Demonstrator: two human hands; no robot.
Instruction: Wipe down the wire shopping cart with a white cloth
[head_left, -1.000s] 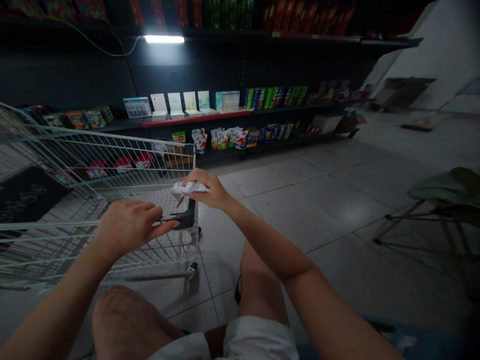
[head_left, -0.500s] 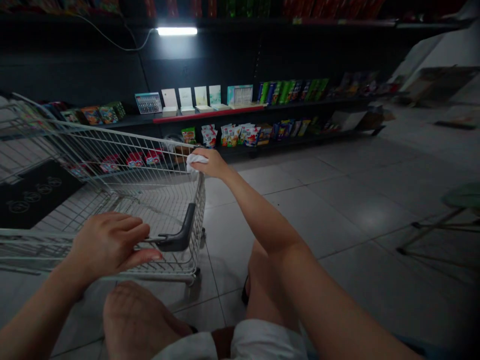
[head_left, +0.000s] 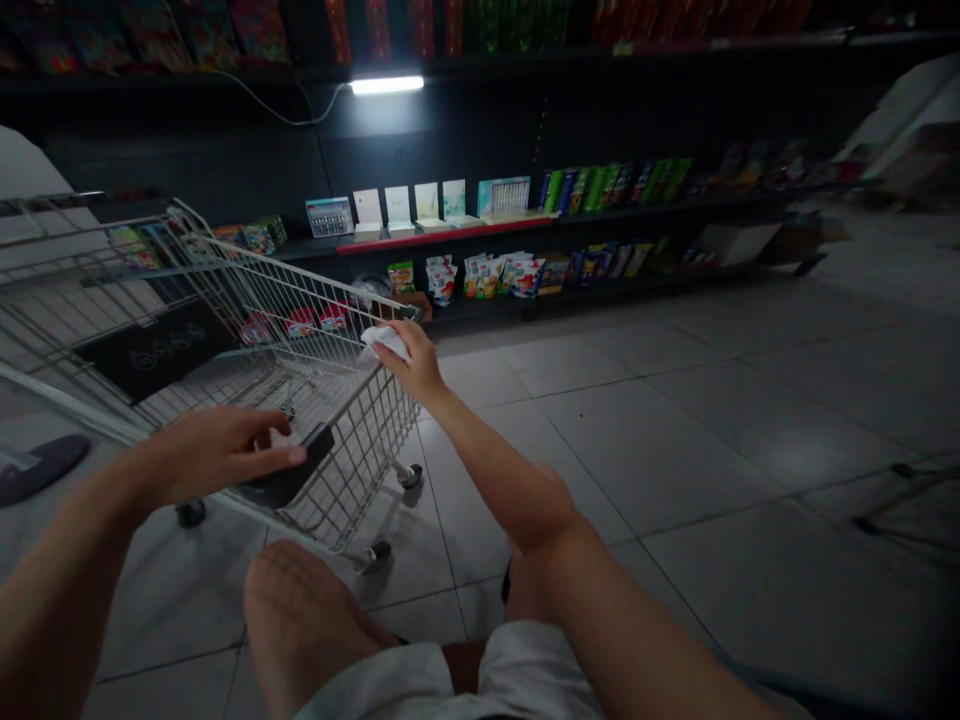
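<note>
A wire shopping cart stands in front of me, turned at an angle. My left hand is at its near corner, with fingers and thumb around the black plastic corner piece. The fingers' undersides are hidden. In my right hand is a bunched white cloth, pinched between fingers and thumb. That hand is over the top rim of the cart's end, by the far corner. A black panel with a printed pattern hangs inside the cart.
Beyond the cart run dark store shelves with boxed sets, snack bags and green and blue cans. A lit tube lamp hangs under the upper shelf. Folding-stool legs stand on the tiled floor at right.
The cart has swung round, its near end now slanting and its wheels showing. My left hand has shifted onto the black corner piece. The white cloth stays in my right hand at the rim.
</note>
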